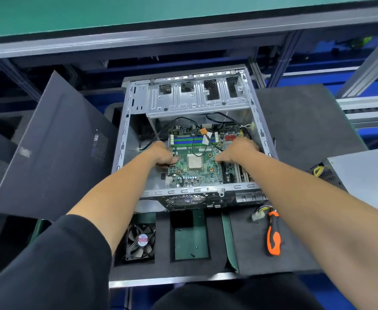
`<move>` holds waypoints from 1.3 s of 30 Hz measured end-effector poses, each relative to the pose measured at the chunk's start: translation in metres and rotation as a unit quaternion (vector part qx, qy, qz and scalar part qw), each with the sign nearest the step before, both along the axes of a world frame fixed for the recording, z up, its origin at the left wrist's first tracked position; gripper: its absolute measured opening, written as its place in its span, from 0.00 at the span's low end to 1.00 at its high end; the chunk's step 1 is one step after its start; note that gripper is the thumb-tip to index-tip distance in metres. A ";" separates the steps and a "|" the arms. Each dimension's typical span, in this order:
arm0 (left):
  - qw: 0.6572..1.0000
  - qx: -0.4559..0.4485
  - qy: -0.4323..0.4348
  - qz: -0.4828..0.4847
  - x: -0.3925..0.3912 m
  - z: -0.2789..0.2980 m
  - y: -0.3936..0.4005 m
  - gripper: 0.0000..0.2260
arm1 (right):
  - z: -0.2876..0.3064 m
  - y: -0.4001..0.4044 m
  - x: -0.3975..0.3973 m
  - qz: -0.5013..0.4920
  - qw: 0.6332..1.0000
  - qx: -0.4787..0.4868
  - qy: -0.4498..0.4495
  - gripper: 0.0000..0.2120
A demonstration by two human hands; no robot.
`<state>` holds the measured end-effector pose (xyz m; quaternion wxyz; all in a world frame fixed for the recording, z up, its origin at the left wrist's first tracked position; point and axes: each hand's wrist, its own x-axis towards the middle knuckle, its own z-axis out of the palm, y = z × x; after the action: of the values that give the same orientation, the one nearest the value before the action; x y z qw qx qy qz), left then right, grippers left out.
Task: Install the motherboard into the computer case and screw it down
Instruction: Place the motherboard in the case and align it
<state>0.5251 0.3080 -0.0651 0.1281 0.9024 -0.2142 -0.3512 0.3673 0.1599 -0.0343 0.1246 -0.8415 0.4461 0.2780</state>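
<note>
While two hands grip it, one motherboard sits in one case.

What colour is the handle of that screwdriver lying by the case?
The screwdriver handle is orange with black; the head view shows it clearly.

A dark foam mat carries the computer case. Nearer than the case lie a fan and an orange screwdriver.

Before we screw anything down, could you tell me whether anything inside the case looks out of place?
Yes: a black cable lies across the motherboard, over the memory slots toward the processor. Both hands grip the board's sides.
</note>
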 end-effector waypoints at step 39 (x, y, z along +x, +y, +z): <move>0.997 0.045 0.046 -0.052 -0.013 0.011 -0.009 0.08 | 0.019 0.007 -0.002 0.055 0.991 0.061 0.109 0.35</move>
<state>0.5119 0.2994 -0.0542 0.0787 0.8778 -0.2392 -0.4075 0.3657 0.1668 -0.0154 0.1114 -0.8203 0.3924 0.4010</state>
